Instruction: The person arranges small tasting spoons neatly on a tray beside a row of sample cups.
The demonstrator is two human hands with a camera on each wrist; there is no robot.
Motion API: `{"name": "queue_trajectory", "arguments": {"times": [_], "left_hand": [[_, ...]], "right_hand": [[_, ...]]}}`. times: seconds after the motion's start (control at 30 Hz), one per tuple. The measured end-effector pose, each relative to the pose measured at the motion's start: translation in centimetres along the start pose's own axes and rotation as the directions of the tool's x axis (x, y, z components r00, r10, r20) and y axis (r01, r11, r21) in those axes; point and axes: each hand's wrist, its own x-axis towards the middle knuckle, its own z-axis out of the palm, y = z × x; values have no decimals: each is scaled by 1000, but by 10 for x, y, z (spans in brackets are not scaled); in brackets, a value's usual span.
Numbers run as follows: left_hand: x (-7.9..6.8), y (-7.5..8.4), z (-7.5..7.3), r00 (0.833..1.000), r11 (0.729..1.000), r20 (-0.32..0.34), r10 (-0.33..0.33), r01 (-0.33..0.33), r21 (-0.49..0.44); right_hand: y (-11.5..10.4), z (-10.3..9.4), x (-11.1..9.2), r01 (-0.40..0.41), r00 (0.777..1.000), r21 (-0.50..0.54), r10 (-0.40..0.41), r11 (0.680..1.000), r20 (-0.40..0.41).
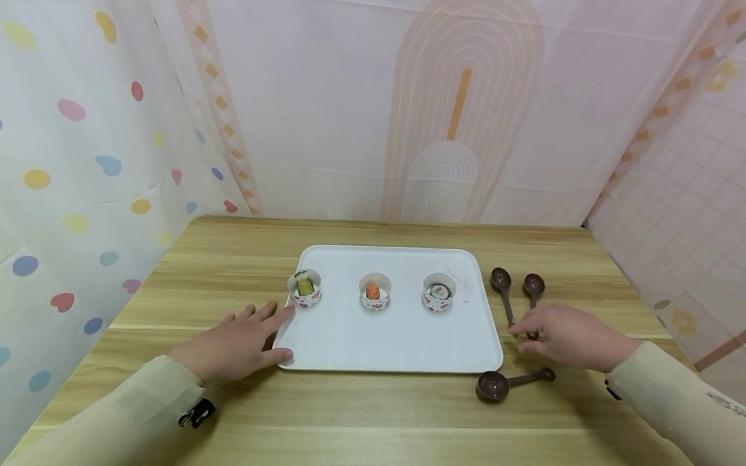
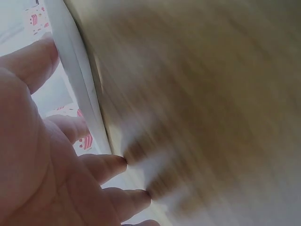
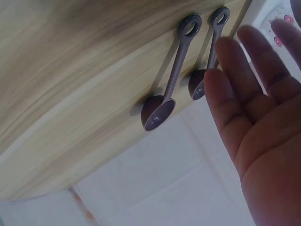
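My left hand [image 1: 236, 343] lies at the left edge of a white tray [image 1: 379, 346], fingers spread, thumb and index finger at the rim. Three printed paper cups stand in a row on that tray: a left cup [image 1: 306, 300] with a green and yellow sushi piece, a middle cup [image 1: 375, 303] with an orange-topped one, and a right cup [image 1: 438, 304] with a white roll slice. To the right of the tray, my right hand [image 1: 574, 336] hovers near the handles of two brown measuring spoons [image 3: 158, 114], its fingers loosely extended and holding nothing in the right wrist view.
A third brown measuring spoon [image 1: 493, 386] lies by the tray's front right corner, handle pointing right. Wood-grain tabletop [image 1: 361, 421] surrounds the tray. Patterned curtains [image 1: 326, 116] hang behind the table and along both sides.
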Motion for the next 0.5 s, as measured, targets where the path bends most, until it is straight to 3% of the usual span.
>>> {"name": "queue_trajectory", "arguments": {"times": [0.27, 0.5], "left_hand": [[0, -3, 0, 1000, 999, 7, 8, -8, -32], [1, -3, 2, 1000, 999, 7, 3, -2, -33]], "right_hand": [[4, 0, -9, -26, 995, 113, 15, 993, 98], [8, 3, -15, -26, 988, 129, 6, 991, 153]]}}
